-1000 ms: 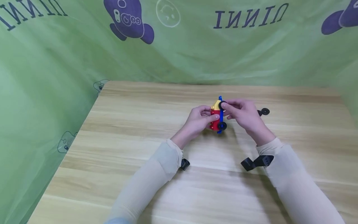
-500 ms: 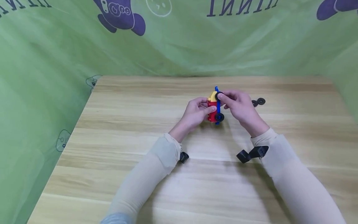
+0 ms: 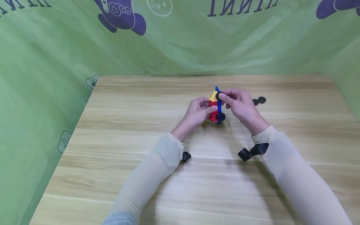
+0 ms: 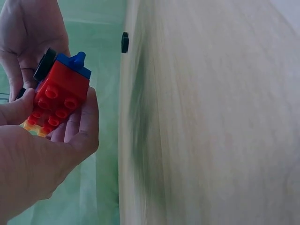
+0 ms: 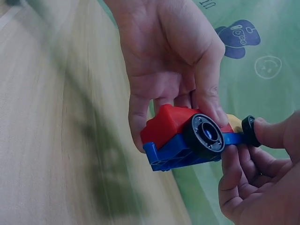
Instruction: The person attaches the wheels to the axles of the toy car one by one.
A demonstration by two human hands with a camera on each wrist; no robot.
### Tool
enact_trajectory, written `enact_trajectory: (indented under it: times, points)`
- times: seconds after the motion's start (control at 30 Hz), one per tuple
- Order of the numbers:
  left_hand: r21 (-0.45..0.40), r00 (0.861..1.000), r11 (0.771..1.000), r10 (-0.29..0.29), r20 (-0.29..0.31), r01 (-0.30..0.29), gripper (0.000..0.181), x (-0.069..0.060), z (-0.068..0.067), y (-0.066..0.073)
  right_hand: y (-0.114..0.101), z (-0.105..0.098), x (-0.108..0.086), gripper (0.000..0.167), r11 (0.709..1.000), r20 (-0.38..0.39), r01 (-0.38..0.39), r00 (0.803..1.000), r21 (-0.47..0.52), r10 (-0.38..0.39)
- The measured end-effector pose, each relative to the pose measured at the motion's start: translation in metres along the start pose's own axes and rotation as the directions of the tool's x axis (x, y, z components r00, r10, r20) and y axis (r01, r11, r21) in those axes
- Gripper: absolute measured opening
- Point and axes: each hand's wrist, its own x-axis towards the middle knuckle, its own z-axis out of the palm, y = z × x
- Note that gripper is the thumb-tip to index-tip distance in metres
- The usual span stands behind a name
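Note:
A toy car of red bricks (image 3: 213,116) (image 4: 65,87), a yellow brick (image 3: 214,96) and a blue base (image 3: 219,106) (image 5: 173,152) is held above the table, tipped on its side. The left hand (image 3: 194,115) (image 4: 42,164) (image 5: 171,51) grips the red part between thumb and fingers. One black wheel (image 3: 221,117) (image 5: 205,135) sits on the base near the hook end. At the yellow end, the thumb and fingers of the right hand (image 3: 242,104) (image 5: 262,173) pinch another black wheel (image 5: 251,131) against the base.
Two loose black wheels (image 3: 262,100) lie on the wooden table (image 3: 112,125), just right of the right hand. A green printed curtain (image 3: 180,53) hangs behind the table and along its left side. Each wrist carries a small black camera (image 3: 253,152).
The hands and car appear higher in the head view, as do the table and curtain. The grip on the car and the pinched wheel looks the same.

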Motion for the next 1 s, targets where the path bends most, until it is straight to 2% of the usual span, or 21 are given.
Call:
enact_trajectory:
  times: [0.27, 0.43, 0.53, 0.7, 0.83, 1.0]
  points:
    - [0.002, 1.000, 1.000, -0.011, 0.005, 0.011, 0.032, -0.001, 0.000, -0.001, 0.003, 0.007, 0.000, 0.037, 1.000, -0.044, -0.003, 0.999, -0.003, 0.003]
    - [0.004, 0.999, 1.000, -0.010, 0.036, 0.010, 0.036, 0.000, -0.004, -0.001, 0.001, 0.007, 0.002, 0.039, 1.000, -0.050, 0.007, 0.999, -0.014, -0.008]
    - [-0.018, 0.998, 1.000, -0.016, 0.063, 0.017, 0.039, 0.001, -0.006, 0.001, 0.000, 0.002, 0.000, 0.043, 1.000, -0.042, 0.003, 0.999, -0.028, -0.004]
    - [-0.065, 0.997, 0.997, -0.043, 0.070, 0.048, 0.043, -0.002, -0.007, 0.002, 0.003, -0.007, -0.004, 0.050, 1.000, -0.061, -0.029, 0.998, -0.011, 0.028]
    - [-0.125, 0.994, 0.989, -0.064, 0.085, 0.074, 0.048, -0.002, -0.005, 0.003, 0.011, -0.012, -0.006, 0.047, 0.999, -0.065, -0.050, 0.997, -0.003, 0.050]
    - [-0.177, 0.990, 0.982, -0.039, 0.135, 0.063, 0.045, -0.001, -0.002, 0.003, 0.022, -0.017, -0.008, 0.038, 0.997, -0.025, -0.073, 0.997, -0.037, 0.072]
